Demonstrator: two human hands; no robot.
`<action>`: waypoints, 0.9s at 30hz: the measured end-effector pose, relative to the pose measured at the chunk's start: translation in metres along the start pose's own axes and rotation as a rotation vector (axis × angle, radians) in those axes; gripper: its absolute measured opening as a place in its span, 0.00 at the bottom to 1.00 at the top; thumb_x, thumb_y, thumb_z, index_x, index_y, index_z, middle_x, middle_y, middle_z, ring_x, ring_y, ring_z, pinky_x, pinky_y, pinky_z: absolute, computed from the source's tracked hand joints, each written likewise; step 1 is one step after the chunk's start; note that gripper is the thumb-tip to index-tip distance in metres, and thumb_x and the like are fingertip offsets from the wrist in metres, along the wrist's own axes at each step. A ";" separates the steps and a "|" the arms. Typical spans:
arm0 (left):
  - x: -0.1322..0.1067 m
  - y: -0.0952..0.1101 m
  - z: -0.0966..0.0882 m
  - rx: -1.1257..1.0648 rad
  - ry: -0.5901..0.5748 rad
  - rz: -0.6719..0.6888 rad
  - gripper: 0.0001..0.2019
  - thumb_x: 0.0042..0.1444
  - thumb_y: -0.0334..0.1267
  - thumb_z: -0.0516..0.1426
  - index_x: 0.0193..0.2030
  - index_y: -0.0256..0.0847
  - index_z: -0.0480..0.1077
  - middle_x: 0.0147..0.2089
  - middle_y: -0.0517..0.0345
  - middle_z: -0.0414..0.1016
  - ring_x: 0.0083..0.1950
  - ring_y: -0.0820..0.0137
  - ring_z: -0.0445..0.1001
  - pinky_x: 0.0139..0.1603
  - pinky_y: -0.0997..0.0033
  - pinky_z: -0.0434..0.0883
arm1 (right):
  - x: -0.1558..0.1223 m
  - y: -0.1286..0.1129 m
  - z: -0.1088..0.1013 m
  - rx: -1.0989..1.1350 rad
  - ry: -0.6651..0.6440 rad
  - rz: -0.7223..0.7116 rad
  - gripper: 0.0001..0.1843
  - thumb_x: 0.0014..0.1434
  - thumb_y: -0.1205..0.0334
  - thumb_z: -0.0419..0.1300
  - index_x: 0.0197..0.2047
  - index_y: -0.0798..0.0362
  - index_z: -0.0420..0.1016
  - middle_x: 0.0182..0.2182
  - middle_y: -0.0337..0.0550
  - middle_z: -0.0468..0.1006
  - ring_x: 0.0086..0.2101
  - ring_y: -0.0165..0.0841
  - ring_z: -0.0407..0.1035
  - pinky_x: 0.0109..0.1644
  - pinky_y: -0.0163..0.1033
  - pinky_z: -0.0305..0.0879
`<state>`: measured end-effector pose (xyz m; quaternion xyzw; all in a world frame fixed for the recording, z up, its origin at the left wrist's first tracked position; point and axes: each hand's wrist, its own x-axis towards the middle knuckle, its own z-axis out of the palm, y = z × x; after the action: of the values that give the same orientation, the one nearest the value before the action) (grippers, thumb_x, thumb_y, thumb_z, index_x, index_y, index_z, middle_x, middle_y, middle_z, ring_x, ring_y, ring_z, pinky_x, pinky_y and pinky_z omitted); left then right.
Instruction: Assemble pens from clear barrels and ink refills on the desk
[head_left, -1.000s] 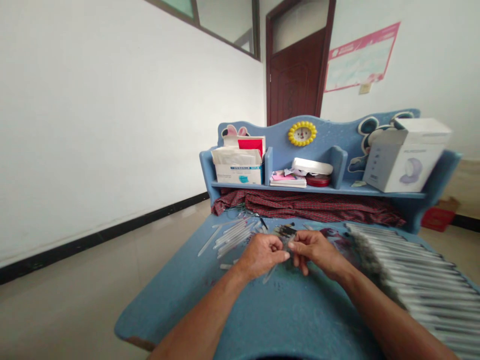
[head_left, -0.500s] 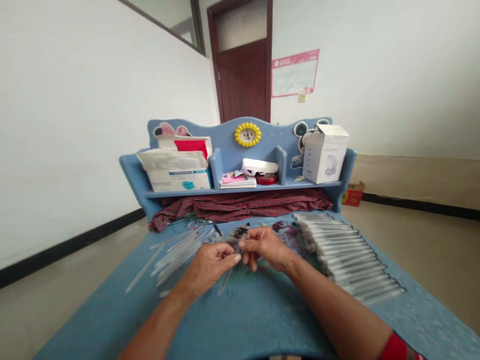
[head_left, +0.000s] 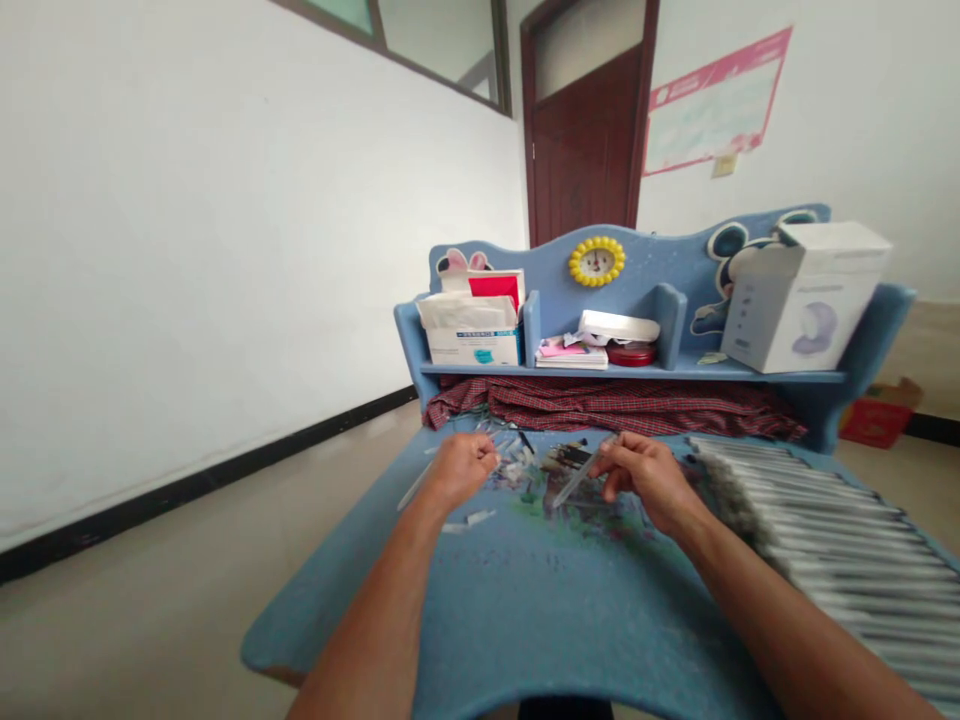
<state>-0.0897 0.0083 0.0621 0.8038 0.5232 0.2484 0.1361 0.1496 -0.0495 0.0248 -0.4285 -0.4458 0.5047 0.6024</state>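
Observation:
My right hand (head_left: 646,478) pinches one end of a slim clear plastic tube (head_left: 576,482) that slants down to the left above the stained middle of the table. My left hand (head_left: 465,470) is closed, thumb against curled fingers, over the left side of the table; whatever it may hold is too small or hidden. Loose clear tubes (head_left: 414,486) lie partly behind the left hand and wrist. To the right, a long row of clear tubes (head_left: 847,540) with dark ends and greyish, fuzzy-looking near ends lies side by side, blurred.
The blue table (head_left: 525,620) has a raised shelf at the back, holding a mask box (head_left: 472,345), a red round tin (head_left: 631,354) and a white carton (head_left: 802,300). Checked cloth (head_left: 615,405) lies beneath the shelf. Small white pieces (head_left: 471,520) sit near my left wrist.
My view has turned left. My hands, together at the tube before, are now apart; the left has moved off to the left, and the right still holds a tube.

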 end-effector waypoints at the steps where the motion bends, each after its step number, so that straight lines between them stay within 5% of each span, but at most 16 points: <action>1: -0.001 -0.003 -0.001 0.042 -0.071 0.002 0.08 0.44 0.36 0.53 0.22 0.35 0.70 0.18 0.64 0.63 0.22 0.76 0.61 0.23 0.79 0.55 | 0.000 0.000 0.000 -0.002 0.000 0.001 0.13 0.45 0.56 0.62 0.23 0.55 0.64 0.19 0.40 0.75 0.12 0.28 0.65 0.16 0.32 0.57; 6: -0.008 -0.012 -0.001 0.208 -0.400 -0.044 0.03 0.34 0.34 0.59 0.20 0.38 0.70 0.18 0.65 0.64 0.21 0.77 0.61 0.20 0.79 0.53 | -0.002 0.001 0.000 -0.033 -0.014 0.003 0.13 0.46 0.56 0.62 0.23 0.56 0.65 0.19 0.40 0.75 0.12 0.28 0.65 0.16 0.33 0.59; 14: -0.013 -0.006 0.009 0.191 -0.361 -0.007 0.07 0.29 0.24 0.56 0.11 0.38 0.63 0.13 0.66 0.58 0.18 0.77 0.56 0.18 0.78 0.49 | -0.003 0.003 0.001 -0.029 -0.068 0.012 0.13 0.46 0.56 0.62 0.25 0.56 0.66 0.19 0.41 0.75 0.12 0.27 0.64 0.15 0.33 0.58; 21: -0.016 0.013 0.012 -0.237 -0.447 0.094 0.04 0.43 0.33 0.53 0.27 0.38 0.67 0.18 0.66 0.63 0.20 0.75 0.65 0.21 0.79 0.57 | -0.004 -0.004 0.005 0.058 -0.022 -0.079 0.13 0.47 0.55 0.61 0.25 0.55 0.65 0.22 0.43 0.76 0.13 0.28 0.65 0.17 0.34 0.61; 27: -0.019 0.027 0.022 -0.296 -0.419 0.160 0.05 0.45 0.35 0.54 0.31 0.38 0.67 0.21 0.65 0.65 0.23 0.75 0.66 0.25 0.78 0.59 | -0.005 -0.008 0.008 0.047 0.021 -0.144 0.12 0.48 0.55 0.60 0.25 0.55 0.65 0.23 0.43 0.76 0.13 0.27 0.65 0.18 0.34 0.61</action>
<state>-0.0629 -0.0195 0.0518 0.8478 0.3763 0.1606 0.3375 0.1432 -0.0551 0.0340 -0.3865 -0.4572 0.4655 0.6518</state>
